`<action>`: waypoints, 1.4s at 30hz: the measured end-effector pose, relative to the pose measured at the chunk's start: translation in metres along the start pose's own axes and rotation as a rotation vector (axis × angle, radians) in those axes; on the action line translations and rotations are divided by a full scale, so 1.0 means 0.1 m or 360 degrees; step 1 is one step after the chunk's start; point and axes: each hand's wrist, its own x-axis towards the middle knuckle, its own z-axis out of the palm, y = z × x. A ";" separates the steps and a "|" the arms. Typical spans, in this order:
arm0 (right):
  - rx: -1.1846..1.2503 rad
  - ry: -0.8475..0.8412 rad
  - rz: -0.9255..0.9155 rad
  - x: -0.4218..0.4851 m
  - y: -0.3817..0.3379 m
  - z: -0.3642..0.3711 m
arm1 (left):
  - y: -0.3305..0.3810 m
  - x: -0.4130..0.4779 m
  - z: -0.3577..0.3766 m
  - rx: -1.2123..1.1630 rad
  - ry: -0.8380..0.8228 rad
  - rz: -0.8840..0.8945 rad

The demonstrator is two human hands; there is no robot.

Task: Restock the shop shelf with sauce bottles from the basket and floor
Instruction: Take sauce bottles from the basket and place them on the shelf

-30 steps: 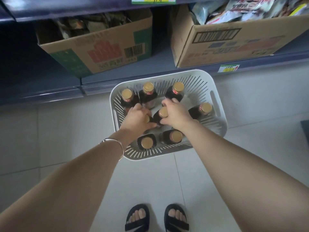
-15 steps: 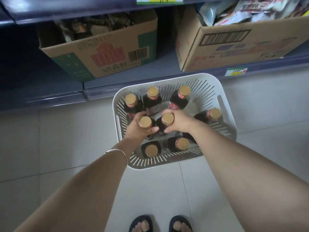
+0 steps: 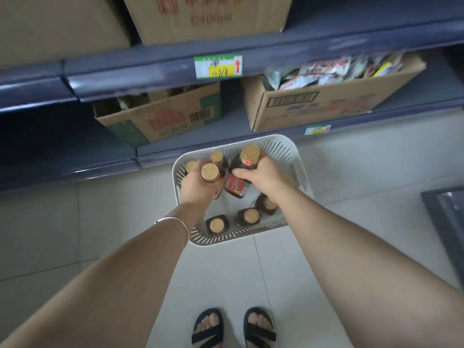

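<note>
The person stands over a white slotted basket (image 3: 305, 172) that sits on the tiled floor (image 3: 75, 222), right up against the foot of the shelving. The left hand (image 3: 195, 189), with a thin bangle (image 3: 173, 219) on its wrist, has its fingers wrapped round a gold-capped bottle (image 3: 210, 172) just under the cap. The right hand (image 3: 265, 175) is curled round the shoulder of a red-labelled bottle (image 3: 237, 183), thumb across the front. Both bottles are held over the basket, higher than the ones standing in it. Near-side bottles (image 3: 251, 216) stand three in a row along the basket's front wall, and far-side caps (image 3: 217, 156) peek out behind the left hand (how many sit under the right wrist I can't make out). Straight ahead, the lower shelf (image 3: 175, 156) is mostly taken up. A printed carton (image 3: 160, 119) is on the left and a bigger carton (image 3: 326, 104) stuffed with packets is on the right, with a bare strip of shelf between them just behind the basket. The upper shelf (image 3: 150, 71) juts out above that gap, with a green and yellow price tag (image 3: 218, 67) on its lip and more boxes (image 3: 208, 18) on top. A smaller tag (image 3: 316, 130) marks the lower lip. A dark frame (image 3: 444, 212) shows at the right edge, and black sandals (image 3: 208, 327) at the bottom.
</note>
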 end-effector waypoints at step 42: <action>0.0898 0.1825 0.0373 -7.15 0.09 -4.61 | 4.77 -6.31 0.17 0.0154 -0.1853 0.1461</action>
